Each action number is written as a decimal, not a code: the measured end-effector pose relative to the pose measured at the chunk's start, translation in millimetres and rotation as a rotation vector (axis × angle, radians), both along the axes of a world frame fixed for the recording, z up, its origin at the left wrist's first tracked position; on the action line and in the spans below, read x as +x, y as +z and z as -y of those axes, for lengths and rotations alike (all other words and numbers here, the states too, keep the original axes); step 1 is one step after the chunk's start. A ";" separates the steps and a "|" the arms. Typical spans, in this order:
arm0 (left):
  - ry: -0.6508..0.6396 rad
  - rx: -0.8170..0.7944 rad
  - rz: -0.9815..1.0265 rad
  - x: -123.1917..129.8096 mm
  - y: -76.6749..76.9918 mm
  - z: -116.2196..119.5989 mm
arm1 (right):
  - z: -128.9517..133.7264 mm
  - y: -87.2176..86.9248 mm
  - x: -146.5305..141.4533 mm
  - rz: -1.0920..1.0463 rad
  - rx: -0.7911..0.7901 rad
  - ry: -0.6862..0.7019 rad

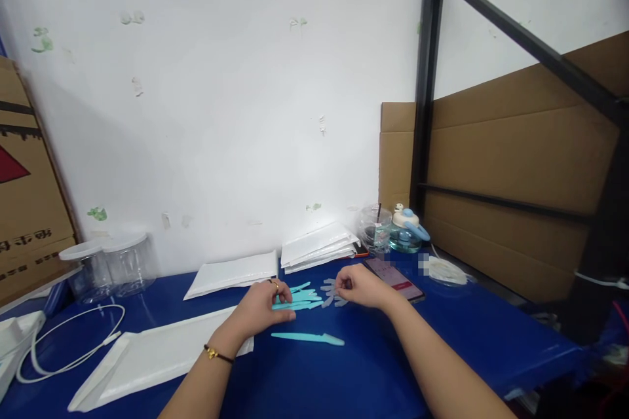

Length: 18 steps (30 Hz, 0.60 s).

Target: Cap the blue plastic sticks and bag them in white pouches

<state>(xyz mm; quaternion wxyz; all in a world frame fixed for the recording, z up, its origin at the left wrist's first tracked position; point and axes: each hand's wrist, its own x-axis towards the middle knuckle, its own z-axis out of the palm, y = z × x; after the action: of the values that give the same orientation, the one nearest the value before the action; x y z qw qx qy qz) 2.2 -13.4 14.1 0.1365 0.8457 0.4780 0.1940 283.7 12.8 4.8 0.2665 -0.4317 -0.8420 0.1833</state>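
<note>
My left hand (263,306) lies at the left side of a pile of turquoise eyebrow razors (303,298), its thumb apart from the fingers and partly covering their ends. A single turquoise eyebrow razor (307,338) lies alone on the blue table, nearer to me. Right of the pile, several small translucent pieces (328,288), which look like blade caps, are spread on the table. Over them is my right hand (358,285), fingers curled and thumb against the fingertips. Whatever is between those fingertips is too small to make out.
White padded mailers lie at the left (162,353) and along the wall (319,245). A phone (396,279) rests right of my right hand. Behind stand a clear cup (376,229) and a blue-lidded bottle (405,232). Clear jars (128,265) and a white cable (73,363) are left.
</note>
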 end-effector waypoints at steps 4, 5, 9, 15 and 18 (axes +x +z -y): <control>-0.147 -0.165 -0.069 15.8 -4.3 9.6 | 14.3 3.7 -9.2 0.095 -0.266 0.206; -0.149 -0.181 -0.090 18.1 -5.7 10.4 | 16.6 3.6 -12.2 0.129 -0.325 0.235; -0.110 -0.210 -0.109 21.7 -8.6 9.9 | 19.2 0.2 -23.6 0.196 -0.399 0.250; -0.026 -0.117 -0.100 10.1 -7.1 -0.5 | 9.5 -1.8 -11.9 0.158 -0.241 0.173; 0.036 -0.086 -0.019 1.1 -7.5 -6.2 | 0.3 -2.4 4.5 0.061 -0.132 0.046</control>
<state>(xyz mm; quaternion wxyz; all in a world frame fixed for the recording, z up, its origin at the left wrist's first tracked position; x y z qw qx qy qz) 3.3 -7.2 6.6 0.1645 0.8321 0.5024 0.1676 288.2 12.5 2.4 0.2074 -0.4345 -0.8455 0.2311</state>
